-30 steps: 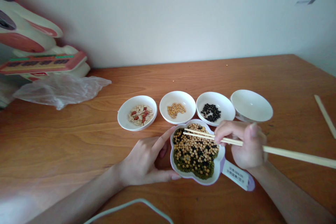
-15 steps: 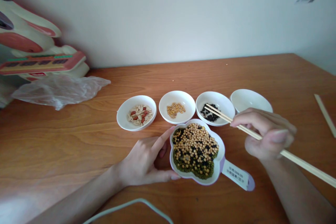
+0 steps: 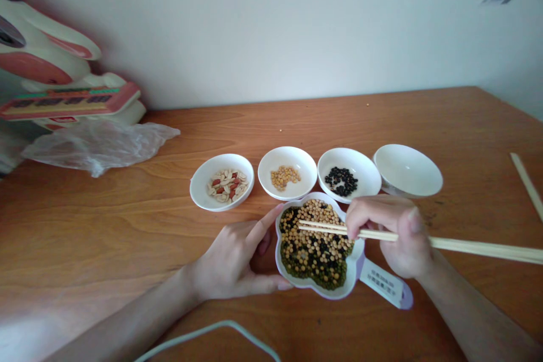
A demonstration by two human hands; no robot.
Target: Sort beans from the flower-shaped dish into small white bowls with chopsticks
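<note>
My left hand [image 3: 235, 263] holds the left side of a flower-shaped handled bowl [image 3: 356, 257], forefinger and thumb spread along its rim. Yellow beans, black beans and small green beans [image 3: 297, 272] lie mixed in it. A pair of wooden chopsticks [image 3: 475, 246] is gripped in my right hand [image 3: 396, 232]. Their tips are close together over the yellow beans [image 3: 322, 214]; whether they pinch a bean is too small to tell. The bowl's labelled handle [image 3: 384, 284] points right, below my right hand.
Behind stand white bowls in a row: one with pale and reddish seeds [image 3: 198, 195], one with yellow beans [image 3: 303, 185], one with black beans [image 3: 367, 181], and an empty one [image 3: 409, 169]. A plastic bag [image 3: 102, 144], a toy keyboard [image 3: 72, 102], a cable [image 3: 212, 327] and a wooden stick [image 3: 527, 184] lie around.
My right hand has moved the chopsticks left and towards me, from the white bowl of black beans to over the flower-shaped bowl. My left hand stays in place.
</note>
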